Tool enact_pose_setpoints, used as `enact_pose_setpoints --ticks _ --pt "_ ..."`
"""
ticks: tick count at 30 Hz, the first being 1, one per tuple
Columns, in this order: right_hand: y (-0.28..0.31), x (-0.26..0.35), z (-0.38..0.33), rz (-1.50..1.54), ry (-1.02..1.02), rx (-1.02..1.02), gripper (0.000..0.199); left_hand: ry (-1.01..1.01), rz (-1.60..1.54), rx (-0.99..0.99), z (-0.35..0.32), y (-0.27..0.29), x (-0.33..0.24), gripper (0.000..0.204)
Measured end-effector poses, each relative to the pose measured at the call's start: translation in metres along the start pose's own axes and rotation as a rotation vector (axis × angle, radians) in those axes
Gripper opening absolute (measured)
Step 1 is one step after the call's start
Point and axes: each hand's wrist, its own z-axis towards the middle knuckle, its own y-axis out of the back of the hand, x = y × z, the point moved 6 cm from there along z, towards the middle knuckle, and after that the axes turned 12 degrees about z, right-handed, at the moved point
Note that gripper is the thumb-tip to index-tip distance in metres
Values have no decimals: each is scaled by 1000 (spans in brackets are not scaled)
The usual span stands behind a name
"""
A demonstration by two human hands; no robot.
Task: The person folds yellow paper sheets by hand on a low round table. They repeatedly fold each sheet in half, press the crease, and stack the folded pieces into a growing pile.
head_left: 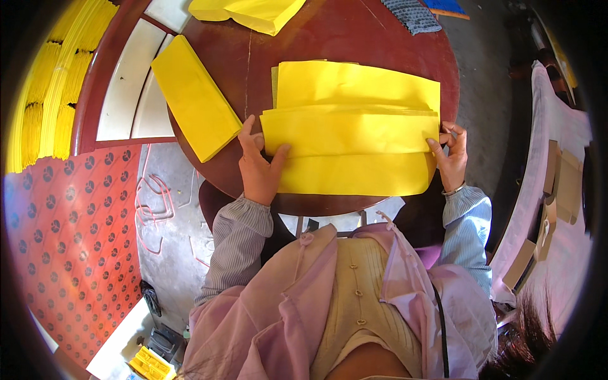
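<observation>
On the round dark-red table (354, 38), close to its near edge, lies a stack of yellow paper sheets (354, 136), and the fold on it looks about half made: the top sheet is doubled into a long band across the middle, with one layer showing beyond it on the far side and a rounded flap hanging toward the person on the near side. The left hand (258, 166) presses flat on the band's left end, thumb out along the paper edge and fingers spread on the table just beside it. The right hand (452, 155) pinches the right end between thumb and curled fingers, holding the layers aligned. By my reading, the crease is not yet pressed along its whole length, and the near flap is still unfolded. To the left, a finished-looking folded yellow packet (193, 98) rests at a slant, partly over the table's rim. Farther off lie another yellow pile (253, 12) and a grey cloth (411, 14).
</observation>
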Motion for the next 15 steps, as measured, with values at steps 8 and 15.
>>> enact_pose_setpoints --ticks 8,15 --pt "-5 10 -8 -226 147 -130 48 -22 86 -27 2 1 -5 86" --pt "-9 13 -10 -263 113 -114 46 -47 87 -43 3 0 -8 86"
